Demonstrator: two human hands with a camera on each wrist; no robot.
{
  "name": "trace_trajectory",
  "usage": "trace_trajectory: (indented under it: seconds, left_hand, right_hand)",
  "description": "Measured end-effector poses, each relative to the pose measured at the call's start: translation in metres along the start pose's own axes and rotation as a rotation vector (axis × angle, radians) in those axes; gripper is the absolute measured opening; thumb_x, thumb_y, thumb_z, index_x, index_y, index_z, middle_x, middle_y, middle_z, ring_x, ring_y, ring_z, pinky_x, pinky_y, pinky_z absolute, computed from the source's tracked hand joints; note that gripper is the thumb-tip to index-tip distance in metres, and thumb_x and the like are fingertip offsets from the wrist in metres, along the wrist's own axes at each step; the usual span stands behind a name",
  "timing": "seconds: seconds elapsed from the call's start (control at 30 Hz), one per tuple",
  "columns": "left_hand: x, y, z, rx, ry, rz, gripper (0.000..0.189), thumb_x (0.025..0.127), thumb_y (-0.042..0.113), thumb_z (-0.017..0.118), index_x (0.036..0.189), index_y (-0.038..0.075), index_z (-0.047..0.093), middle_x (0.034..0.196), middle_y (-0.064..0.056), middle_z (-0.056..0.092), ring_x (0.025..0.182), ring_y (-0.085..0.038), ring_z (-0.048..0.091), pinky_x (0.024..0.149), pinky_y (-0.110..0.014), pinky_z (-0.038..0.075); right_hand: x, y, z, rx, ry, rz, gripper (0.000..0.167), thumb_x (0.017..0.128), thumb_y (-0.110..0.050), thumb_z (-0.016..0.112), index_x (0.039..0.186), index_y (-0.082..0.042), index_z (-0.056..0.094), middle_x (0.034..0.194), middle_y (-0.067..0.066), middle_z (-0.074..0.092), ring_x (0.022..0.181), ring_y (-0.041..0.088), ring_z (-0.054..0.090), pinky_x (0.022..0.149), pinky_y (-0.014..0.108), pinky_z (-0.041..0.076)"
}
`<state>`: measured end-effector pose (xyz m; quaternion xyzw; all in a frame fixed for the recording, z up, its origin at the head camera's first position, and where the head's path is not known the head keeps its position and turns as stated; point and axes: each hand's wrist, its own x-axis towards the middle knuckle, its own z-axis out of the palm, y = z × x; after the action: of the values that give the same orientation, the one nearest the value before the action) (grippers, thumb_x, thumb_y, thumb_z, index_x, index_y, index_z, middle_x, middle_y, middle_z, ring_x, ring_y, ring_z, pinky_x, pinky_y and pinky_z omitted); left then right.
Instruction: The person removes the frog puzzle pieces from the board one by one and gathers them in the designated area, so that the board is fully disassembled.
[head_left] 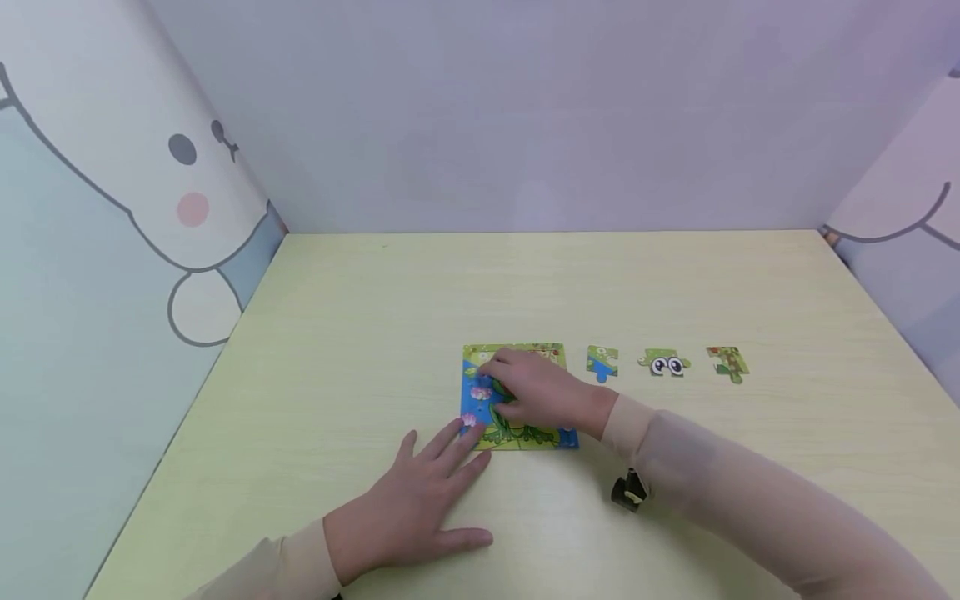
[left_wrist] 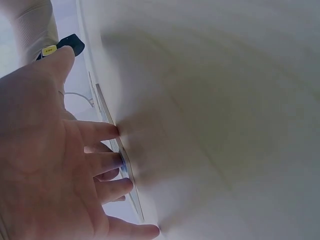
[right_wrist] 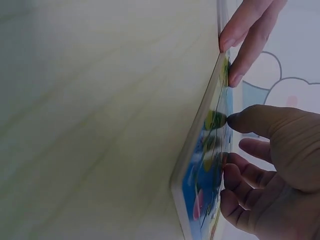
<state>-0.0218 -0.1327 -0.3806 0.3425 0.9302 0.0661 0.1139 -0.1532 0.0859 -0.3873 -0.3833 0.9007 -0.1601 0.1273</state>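
Observation:
A frog jigsaw puzzle [head_left: 517,435] in a flat tray lies on the table, its upper part showing bare backing. My right hand [head_left: 536,387] reaches over it with bent fingers, pinching a blue puzzle piece [head_left: 480,382] at the puzzle's left side; the fingers partly hide that piece. In the right wrist view, the thumb [right_wrist: 240,120] and fingertips touch the puzzle's surface. My left hand [head_left: 420,492] is spread flat, its fingertips resting on the lower left corner and edge of the puzzle. Thumb and palm lie over the table.
Right of the puzzle, three loose pieces lie in a row: a blue-and-green piece [head_left: 602,363], a piece with frog eyes [head_left: 664,362] and a green-brown piece [head_left: 727,363]. The pale table [head_left: 337,333] meets a back wall [head_left: 525,125] and printed side panels.

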Motion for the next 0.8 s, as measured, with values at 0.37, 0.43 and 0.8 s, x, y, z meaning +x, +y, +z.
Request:
trace_trajectory:
  seconds: [0.37,0.43,0.8]
  left_hand:
    - [0.0011,0.0002,0.0004,-0.010,-0.016,-0.003,0.086,0.097,0.078,0.047,0.157,0.016,0.050,0.175,-0.007,0.026,0.159,-0.035,0.028,0.104,-0.078,0.039]
    - [0.0014,0.0003,0.0006,-0.006,-0.009,0.002,0.086,0.097,0.078,0.047,0.156,0.016,0.050,0.174,-0.007,0.027,0.159,-0.035,0.029,0.103,-0.078,0.040]
    - [0.0018,0.0000,-0.0008,-0.009,0.004,0.006,0.086,0.096,0.078,0.049,0.155,0.015,0.051,0.174,-0.007,0.029,0.158,-0.035,0.031,0.103,-0.077,0.041]
  right_hand:
    - [0.0016,-0.0053,-0.0009,0.057,-0.002,-0.002,0.051,0.099,-0.017,0.072,0.147,-0.007,0.058,0.130,0.007,0.058,0.105,0.014,0.058,0.093,0.031,0.055]
    - [0.0015,-0.0049,-0.0001,0.058,0.007,-0.007,0.050,0.099,-0.016,0.072,0.147,-0.008,0.059,0.129,0.006,0.057,0.103,0.014,0.057,0.092,0.030,0.055]
    - [0.0011,-0.0044,0.0037,0.105,0.075,-0.031,0.035,0.105,-0.017,0.064,0.139,-0.009,0.061,0.132,0.006,0.064,0.113,0.017,0.065,0.103,0.036,0.055]
